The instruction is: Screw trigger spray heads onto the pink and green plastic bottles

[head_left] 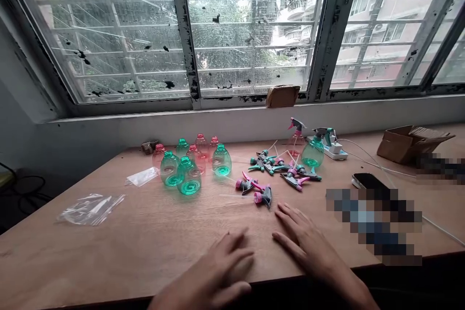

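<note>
Right hand (308, 240): fingers spread, released, nothing in them; palm down at the tabletop (145, 261), fingertips pointing ahead and slightly left, forearm coming in from lower right. Left hand (223, 264): blurred, fingers loose and apart, no object visible in them, reaching ahead and right. Nearest sprayer head (267, 197), pink-collared, lies just ahead-left of right fingertips, not touching; right hand nearer. Its long axis runs crosswise, clear tube (238, 196) pointing left. Beyond: more trigger heads (292, 180); left, green bottles (189, 179) and red bottles (159, 155).
</note>
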A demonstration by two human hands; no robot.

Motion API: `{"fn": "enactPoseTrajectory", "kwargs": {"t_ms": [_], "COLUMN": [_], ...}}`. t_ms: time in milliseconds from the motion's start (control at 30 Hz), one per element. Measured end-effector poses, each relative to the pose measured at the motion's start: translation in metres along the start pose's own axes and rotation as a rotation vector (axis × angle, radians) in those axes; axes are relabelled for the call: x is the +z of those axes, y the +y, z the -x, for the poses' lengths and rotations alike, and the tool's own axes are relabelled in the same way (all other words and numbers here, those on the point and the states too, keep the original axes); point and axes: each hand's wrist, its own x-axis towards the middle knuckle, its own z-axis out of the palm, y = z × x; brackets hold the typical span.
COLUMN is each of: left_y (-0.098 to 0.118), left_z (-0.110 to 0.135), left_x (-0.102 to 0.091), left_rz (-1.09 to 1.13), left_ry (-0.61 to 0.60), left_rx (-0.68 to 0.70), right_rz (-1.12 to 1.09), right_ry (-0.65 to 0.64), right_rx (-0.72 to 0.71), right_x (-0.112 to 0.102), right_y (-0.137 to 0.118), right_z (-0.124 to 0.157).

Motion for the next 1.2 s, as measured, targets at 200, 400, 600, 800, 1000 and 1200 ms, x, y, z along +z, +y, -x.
{"fn": "enactPoseTrajectory", "kwargs": {"t_ms": [200, 400, 600, 800, 1000, 1200], "left_y": [-0.058, -0.099, -0.106, -0.075, -0.047, -0.034], "left_z": [-0.007, -0.046, -0.055, -0.014, 0.009, -0.011], "left_x": [-0.078, -0.121, -0.104, -0.075, -0.013, 0.026], "left_rz": [-0.01, -0.129, -0.214, -0.28, -0.263, -0.023], "left_ry": [0.864, 0.787, 0.596, 0.577, 0.733, 0.661], "left_rx": [-0.274, -0.413, -0.412, -0.418, -0.392, -0.3], "right_rz": [-0.053, -0.012, 0.177, 0.28, 0.375, 0.385], "right_ry": [0.061, 0.108, 0.166, 0.127, 0.126, 0.189], "right_rx": [-0.004, 0.061, 0.09, 0.026, 0.075, 0.07], "right_x": [0.001, 0.005, -0.016, -0.037, -0.017, -0.014], "right_y": [0.003, 0.001, 0.006, 0.03, 0.034, 0.016], "right_z": [0.0, 0.0, -0.035, -0.127, -0.161, -0.153]}}
